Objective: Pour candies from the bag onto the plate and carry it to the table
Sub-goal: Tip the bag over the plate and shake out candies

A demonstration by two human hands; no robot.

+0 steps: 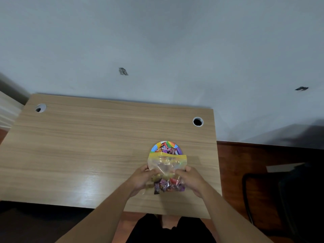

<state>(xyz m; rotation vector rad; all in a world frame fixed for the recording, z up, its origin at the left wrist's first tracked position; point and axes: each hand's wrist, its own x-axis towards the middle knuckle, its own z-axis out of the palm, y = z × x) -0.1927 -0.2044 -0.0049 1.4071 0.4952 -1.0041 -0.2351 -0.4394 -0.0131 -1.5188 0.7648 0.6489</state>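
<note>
Light wood-grain desk [87,146] fills the frame's middle, against a pale wall. Lower right of centre, both hands grip a clear, yellow-topped plastic zip bag [166,165], left hand [142,176] and right hand [190,179] fingers closed on its sides; wrapped candies [168,185] bunch near the wrists, its mouth over a striped multicoloured plate [156,147].

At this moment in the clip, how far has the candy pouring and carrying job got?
Partly done: some wrapped candies already lie on the colourful round plate. In hand: both hands, left and right, hold the clear yellow-topped zip bag, its mouth at the plate, many candies still inside. Left: finishing the pour and carrying the plate, which sits on the wooden desk.
</note>
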